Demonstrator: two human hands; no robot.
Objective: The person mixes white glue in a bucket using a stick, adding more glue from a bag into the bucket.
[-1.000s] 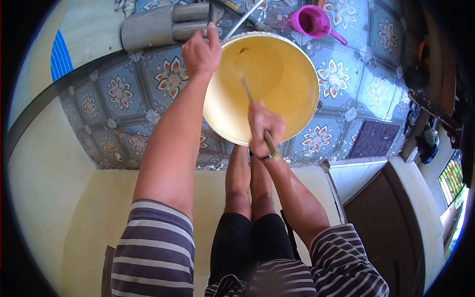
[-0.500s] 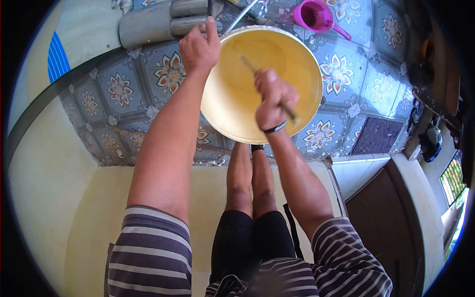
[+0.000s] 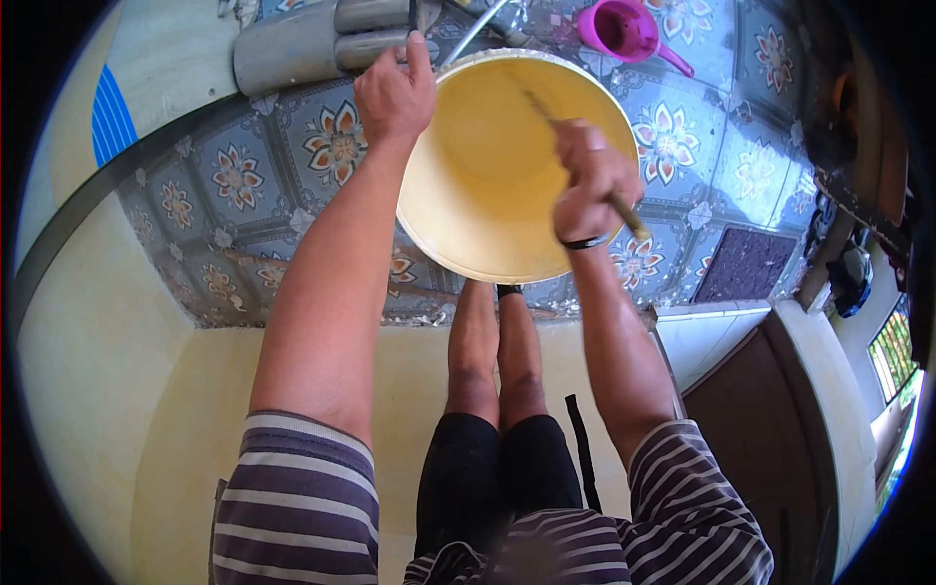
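A large round pale-yellow tub (image 3: 468, 239) stands on the tiled floor in front of my feet. My left hand (image 3: 395, 96) is closed at its left rim, fingers curled and seemingly gripping the edge. In my right hand (image 3: 595, 185), above the tub's right side, is a thin wooden stick (image 3: 632, 216). One end of it points down and forward into the tub, blurred by motion; the other sticks out behind my fist. The tub's inside is yellow, and I cannot make out clearly what it contains.
A purple dipper (image 3: 673, 60) lies beyond the tub at the right. Grey cylinders (image 3: 288, 49) lie at the far left, beside my left hand. A dark mat (image 3: 746, 265) is on the flower-patterned tiles (image 3: 663, 141) to the right. A pale wall (image 3: 97, 292) runs along the left.
My right hand has moved right with the stick, from over the tub's middle to near its right rim. My left hand has stayed almost still at the left rim.
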